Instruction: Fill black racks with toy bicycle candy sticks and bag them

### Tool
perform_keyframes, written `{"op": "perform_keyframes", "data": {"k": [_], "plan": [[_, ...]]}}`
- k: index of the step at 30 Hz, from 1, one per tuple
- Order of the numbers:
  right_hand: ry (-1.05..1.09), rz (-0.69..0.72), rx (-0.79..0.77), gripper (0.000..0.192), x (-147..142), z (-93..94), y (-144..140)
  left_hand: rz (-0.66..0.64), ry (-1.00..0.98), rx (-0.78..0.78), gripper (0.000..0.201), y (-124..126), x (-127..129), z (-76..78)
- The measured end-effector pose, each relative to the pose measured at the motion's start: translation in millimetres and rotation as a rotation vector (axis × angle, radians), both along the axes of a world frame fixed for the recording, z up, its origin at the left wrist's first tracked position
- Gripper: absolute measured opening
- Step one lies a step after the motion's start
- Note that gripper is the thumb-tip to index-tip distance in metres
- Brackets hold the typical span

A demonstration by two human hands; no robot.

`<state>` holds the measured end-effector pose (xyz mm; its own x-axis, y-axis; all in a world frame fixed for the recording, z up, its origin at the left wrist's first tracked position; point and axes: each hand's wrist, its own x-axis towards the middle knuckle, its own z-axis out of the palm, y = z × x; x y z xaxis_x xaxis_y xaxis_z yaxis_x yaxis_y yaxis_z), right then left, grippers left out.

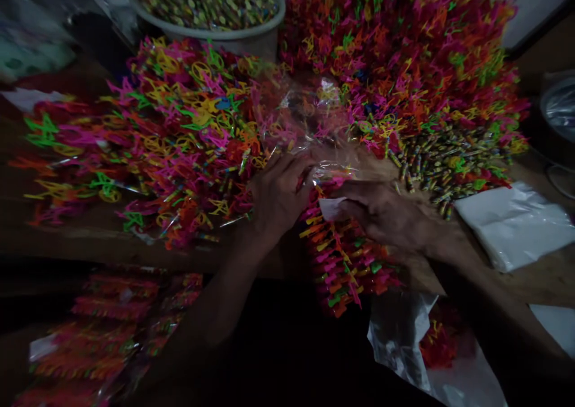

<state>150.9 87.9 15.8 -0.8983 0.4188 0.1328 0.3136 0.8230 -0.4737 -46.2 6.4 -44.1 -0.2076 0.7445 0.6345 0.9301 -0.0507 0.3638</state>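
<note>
My left hand grips the edge of a clear plastic bag that lies over a heap of small bright plastic toys. My right hand pinches a small white paper slip against the bag's mouth. Below both hands a row of pink, orange and green plastic pieces sits packed together, partly inside the bag. How far the bag reaches is hard to tell in the dim light.
A second big heap of toys fills the back right, with small striped sticks at its foot. A white basin of pieces stands at the back. White bags lie right. Filled packets lie lower left.
</note>
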Motion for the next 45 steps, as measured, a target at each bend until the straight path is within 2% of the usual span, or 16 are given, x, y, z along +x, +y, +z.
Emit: {"op": "perform_keyframes", "data": {"k": [3,6,11,14,18,23,26,30,33,35,39,41,43,44,45], "plan": [[0.026,-0.017,-0.018,0.032,-18,-17.1,10,-0.095,-0.076,0.006,0.028,8,3,1.1],[0.026,-0.208,0.108,0.029,-27,-29.8,9,-0.103,-0.142,0.011,0.026,13,7,2.4],[-0.086,-0.419,0.093,0.024,-34,-33.2,-1,-0.115,-0.174,0.036,0.024,14,13,3.7],[-0.024,-0.532,0.18,0.024,-35,-37.6,-3,-0.156,-0.117,0.029,0.026,12,14,0.1],[-0.05,-0.601,0.314,0.028,-25,-37.9,-6,-0.169,-0.035,-0.015,0.026,5,11,-7.4],[-0.046,-0.545,0.387,0.033,-9,-23.1,-1,-0.198,0.096,0.042,0.022,-2,7,-10.4],[-0.074,-0.536,0.419,0.032,-4,-22.3,12,-0.181,0.202,0.058,0.022,-4,5,-9.8],[-0.093,-0.526,0.475,0.028,9,-35.2,32,-0.101,0.218,0.12,0.022,-15,3,-11.6],[-0.145,-0.424,0.48,0.031,22,-50.0,43,-0.167,0.236,0.085,0.021,-28,3,-15.9],[-0.124,-0.391,0.49,0.033,32,-60.5,46,-0.161,0.224,0.057,0.025,-38,4,-20.5],[-0.061,-0.328,0.489,0.028,50,-79.5,40,-0.012,0.149,0.091,0.034,-47,7,-35.0],[-0.024,-0.291,0.475,0.024,58,-86.1,34,0.119,0.054,0.088,0.028,-47,9,-43.2],[0.007,-0.28,0.445,0.024,63,-89.6,28,0.218,0.0,0.041,0.01,-45,10,-50.0],[0.014,-0.284,0.422,0.024,65,-90.1,25,0.233,0.01,0.006,0.006,-46,11,-52.4],[0.016,-0.29,0.393,0.025,67,-90.1,22,0.219,0.041,-0.026,0.012,-47,12,-54.1]]}}
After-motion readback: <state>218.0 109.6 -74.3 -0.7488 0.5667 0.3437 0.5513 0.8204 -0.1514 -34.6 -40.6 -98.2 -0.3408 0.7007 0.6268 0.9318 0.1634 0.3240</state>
